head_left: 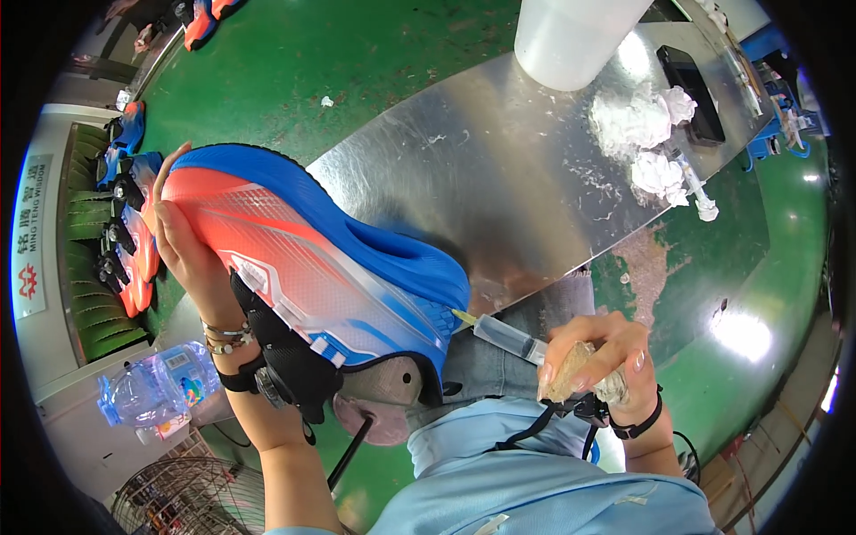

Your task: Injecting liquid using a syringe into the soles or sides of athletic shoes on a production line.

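My left hand (pixel 189 259) grips the toe end of a sneaker (pixel 308 267), which is turned on its side. Its upper fades from coral red to white and blue, over a thick blue sole (pixel 392 245). In my right hand (pixel 615 357) is a clear syringe (pixel 510 339), whose yellowish tip meets the heel, close to where sole and upper join. A worn tan lump (pixel 569 373), of a kind I cannot make out, is also held in that hand, against the fingers. My left fingertips are partly hidden behind the toe.
Beyond the shoe lies a metal tabletop (pixel 499 169) bearing a white tub (pixel 571 40), crumpled white wads (pixel 631 125), another syringe (pixel 691 183) and a black phone (pixel 691 94). At left, more sneakers (pixel 134 236) line a green-slatted rack (pixel 94 259); a plastic bottle (pixel 160 385) and a fan (pixel 187 495) are nearer.
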### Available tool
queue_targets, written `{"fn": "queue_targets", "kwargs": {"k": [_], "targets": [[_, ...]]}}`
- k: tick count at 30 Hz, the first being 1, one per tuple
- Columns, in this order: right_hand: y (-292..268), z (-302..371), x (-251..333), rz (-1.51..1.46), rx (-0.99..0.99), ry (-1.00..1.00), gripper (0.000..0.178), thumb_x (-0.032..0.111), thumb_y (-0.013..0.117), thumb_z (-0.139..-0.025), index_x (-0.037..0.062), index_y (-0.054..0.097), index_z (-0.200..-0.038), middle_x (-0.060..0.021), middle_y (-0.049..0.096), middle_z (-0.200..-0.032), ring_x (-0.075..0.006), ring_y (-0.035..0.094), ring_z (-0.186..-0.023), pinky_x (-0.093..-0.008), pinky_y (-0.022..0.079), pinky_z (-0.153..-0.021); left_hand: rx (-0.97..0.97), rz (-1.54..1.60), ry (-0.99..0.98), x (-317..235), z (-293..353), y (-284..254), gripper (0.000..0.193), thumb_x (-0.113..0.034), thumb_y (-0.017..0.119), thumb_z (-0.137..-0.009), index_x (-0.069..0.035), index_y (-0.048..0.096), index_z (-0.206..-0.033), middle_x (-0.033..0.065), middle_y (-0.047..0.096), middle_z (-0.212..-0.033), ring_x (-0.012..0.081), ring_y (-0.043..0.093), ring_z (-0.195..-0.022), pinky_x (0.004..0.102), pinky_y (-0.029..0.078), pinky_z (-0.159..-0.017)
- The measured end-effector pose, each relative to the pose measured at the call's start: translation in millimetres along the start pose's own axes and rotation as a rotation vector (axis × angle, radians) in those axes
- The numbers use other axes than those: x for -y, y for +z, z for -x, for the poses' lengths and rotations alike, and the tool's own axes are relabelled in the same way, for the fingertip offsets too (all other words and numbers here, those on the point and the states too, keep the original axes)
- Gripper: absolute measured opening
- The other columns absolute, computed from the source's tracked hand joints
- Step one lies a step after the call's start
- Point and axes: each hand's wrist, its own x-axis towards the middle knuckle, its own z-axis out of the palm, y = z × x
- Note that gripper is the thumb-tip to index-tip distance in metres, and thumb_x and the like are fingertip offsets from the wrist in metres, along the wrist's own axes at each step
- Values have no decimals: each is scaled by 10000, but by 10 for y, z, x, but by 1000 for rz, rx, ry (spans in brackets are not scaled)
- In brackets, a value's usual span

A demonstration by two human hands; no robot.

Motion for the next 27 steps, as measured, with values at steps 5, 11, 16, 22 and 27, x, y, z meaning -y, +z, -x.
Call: {"fn": "queue_targets", "kwargs": {"k": [5, 11, 16, 22, 27], "targets": [[-18, 21, -89, -65, -27, -6, 579, 427, 321, -926, -37, 659, -846, -230, 575, -864, -260, 597, -708, -321, 479, -608, 34, 48, -178, 91, 100, -66, 407, -312, 358, -958, 15, 528, -1131, 29, 570, -937, 69, 505, -858, 203, 402, -761], [44, -127, -242, -109, -59, -82, 570, 401, 274, -944, -56, 610, -993, -225, 531, -955, -251, 587, -714, -311, 469, -583, -31, 223, -362, 395, 254, -192, 269, -225, 500, -918, 23, 577, -988, 1, 571, -856, 36, 513, -728, 165, 410, -625], [228, -305, -287, -105, -96, -137, 572, 347, 244, -956, -109, 586, -1003, -202, 541, -950, -208, 569, -698, -283, 458, -566, 3, 151, -564, 393, 607, -478, 259, -257, 516, -907, -17, 609, -881, -56, 487, -665, 4, 428, -582, 153, 348, -492], [330, -312, -331, -140, -141, -102, 568, 339, 223, -959, -92, 585, -1034, -207, 569, -936, -195, 555, -700, -270, 465, -534, 93, 170, -905, 190, 1347, -1138, 203, -227, 515, -904, -48, 571, -827, -69, 458, -633, -5, 393, -531, 155, 339, -443], [429, -289, -317, 34, -188, -104, 618, 361, 178, -960, -92, 593, -1022, -205, 571, -955, -197, 562, -721, -265, 468, -537, 226, 420, -1207, -335, 1770, -1201, 244, -165, 511, -895, 39, 525, -1026, 62, 594, -884, 98, 596, -748, 259, 532, -665]]}}
